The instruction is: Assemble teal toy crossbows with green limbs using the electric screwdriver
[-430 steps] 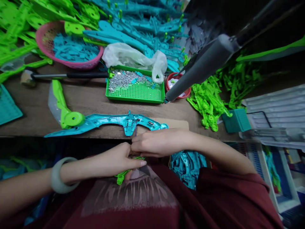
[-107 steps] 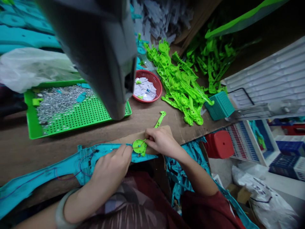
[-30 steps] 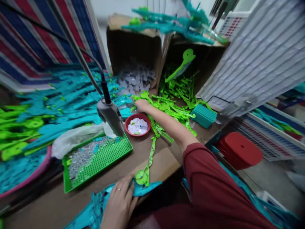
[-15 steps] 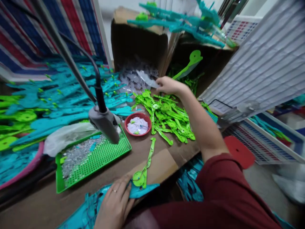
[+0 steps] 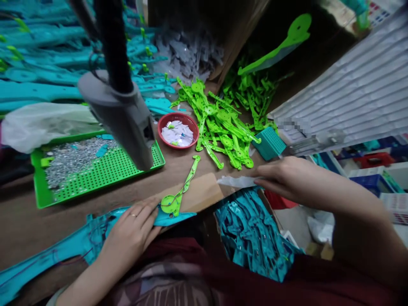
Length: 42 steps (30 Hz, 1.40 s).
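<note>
My left hand (image 5: 135, 225) lies over a long teal plastic part (image 5: 76, 240) at the table's front edge, fingers together across its top, gripping it. Thin dark wire runs along this part. On its right end rests a lime-green plastic piece (image 5: 170, 204) with a round disc and a narrow arm reaching away from me. My right hand (image 5: 280, 176) pinches a translucent whitish plastic strip (image 5: 237, 182) by its right end, just above the table edge. The strip's left end is near a piece of brown cardboard (image 5: 200, 193) on the table.
Beyond lie a heap of lime-green pieces (image 5: 223, 127), a red bowl (image 5: 162, 135) of whitish bits and a green tray (image 5: 127, 163) of small metal parts. A grey lamp or tool head (image 5: 127, 123) hangs over the tray. Teal parts (image 5: 251, 229) fill a box below the edge.
My right hand has come back from the pile of translucent pieces to the table's front edge, bringing one strip. My left hand stays on the teal part. The view has tilted downward.
</note>
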Available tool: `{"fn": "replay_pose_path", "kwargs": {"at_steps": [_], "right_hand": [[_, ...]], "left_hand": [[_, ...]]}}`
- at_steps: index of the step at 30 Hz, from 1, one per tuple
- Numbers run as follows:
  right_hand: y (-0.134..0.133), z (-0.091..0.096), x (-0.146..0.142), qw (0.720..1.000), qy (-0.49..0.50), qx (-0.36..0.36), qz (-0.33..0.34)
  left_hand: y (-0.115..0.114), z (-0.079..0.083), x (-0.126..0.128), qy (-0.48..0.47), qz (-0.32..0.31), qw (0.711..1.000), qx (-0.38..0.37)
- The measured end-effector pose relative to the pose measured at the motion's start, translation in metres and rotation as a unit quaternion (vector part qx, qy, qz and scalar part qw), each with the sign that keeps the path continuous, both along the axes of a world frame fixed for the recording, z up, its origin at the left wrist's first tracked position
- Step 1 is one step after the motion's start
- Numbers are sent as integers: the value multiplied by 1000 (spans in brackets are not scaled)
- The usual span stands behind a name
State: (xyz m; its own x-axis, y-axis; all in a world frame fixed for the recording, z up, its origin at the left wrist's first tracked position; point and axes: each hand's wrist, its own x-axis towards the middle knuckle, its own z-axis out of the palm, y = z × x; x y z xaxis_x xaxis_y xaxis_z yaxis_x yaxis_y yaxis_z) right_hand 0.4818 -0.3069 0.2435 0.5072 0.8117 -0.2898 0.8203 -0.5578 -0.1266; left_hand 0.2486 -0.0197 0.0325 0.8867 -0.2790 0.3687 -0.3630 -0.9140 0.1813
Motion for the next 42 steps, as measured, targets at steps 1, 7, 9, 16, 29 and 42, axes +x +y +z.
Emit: {"fn": "replay_pose_path", "kwargs": {"at_steps": [1, 7, 9, 16, 29, 42], "right_hand": [[11, -4, 3, 1000, 18, -12, 11], [66, -82, 12, 975, 132, 158, -82], [65, -114, 7, 970, 106, 188, -113], [38, -141, -36, 926, 123, 346, -86], [56, -179, -57, 947, -41, 256, 190], [56, -179, -62, 955, -3, 268, 130]], "left_hand": [[0, -1, -1, 1, 2, 1000, -1], [-1, -1, 0, -15, 8, 1000, 7], [-2, 0, 1, -24, 7, 1000, 6], [-5, 1, 0, -16, 11, 1000, -5], [-6, 4, 2, 2, 29, 999, -32], [-5, 2, 3, -3, 28, 999, -37]]}}
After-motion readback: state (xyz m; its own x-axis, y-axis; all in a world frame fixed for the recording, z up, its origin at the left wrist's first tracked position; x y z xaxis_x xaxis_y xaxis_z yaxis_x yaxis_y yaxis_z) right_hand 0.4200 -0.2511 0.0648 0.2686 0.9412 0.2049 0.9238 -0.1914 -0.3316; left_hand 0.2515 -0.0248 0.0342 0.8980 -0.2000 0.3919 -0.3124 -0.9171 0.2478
